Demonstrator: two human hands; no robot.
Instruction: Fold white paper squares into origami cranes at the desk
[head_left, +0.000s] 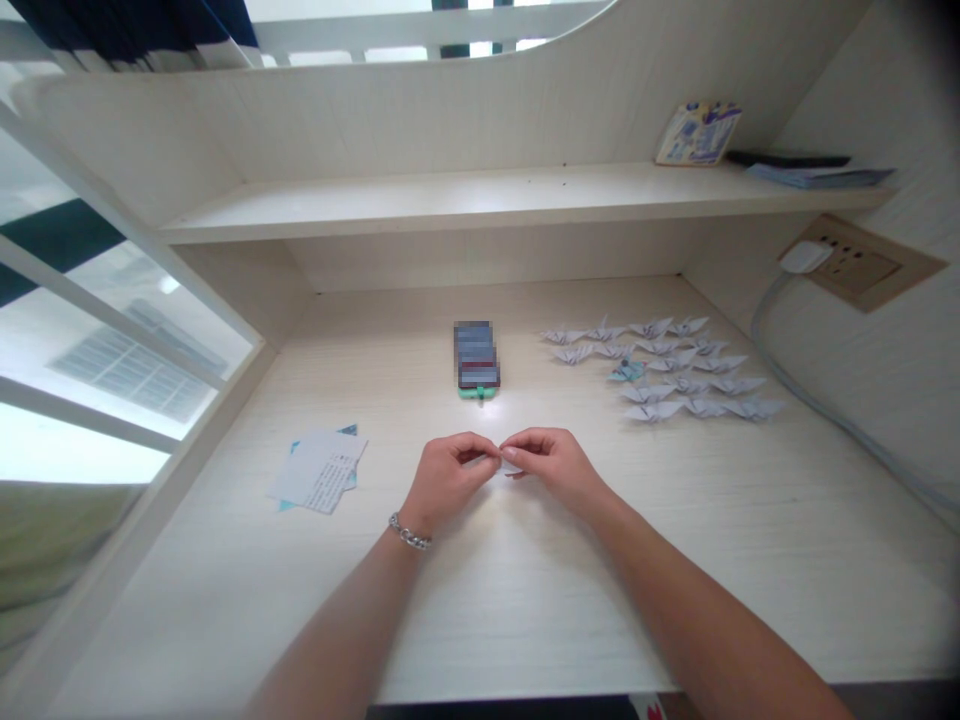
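Note:
Both my hands meet at the middle of the pale wooden desk [525, 600]. My left hand [448, 476], with a metal bracelet on its wrist, pinches one side of a small white folded paper [508, 464]. My right hand [551, 464] pinches the other side of the same paper. Most of the paper is hidden by my fingers. A phone [476, 358] lies flat just beyond my hands. To the right of it lie several folded paper cranes [664, 368] in rows.
A small stack of paper sheets [319, 470], white over blue, lies to the left of my hands. A shelf [487, 195] above the desk carries a packet [697, 132] and flat items. A wall socket [855, 265] with a plug and cable sits at right.

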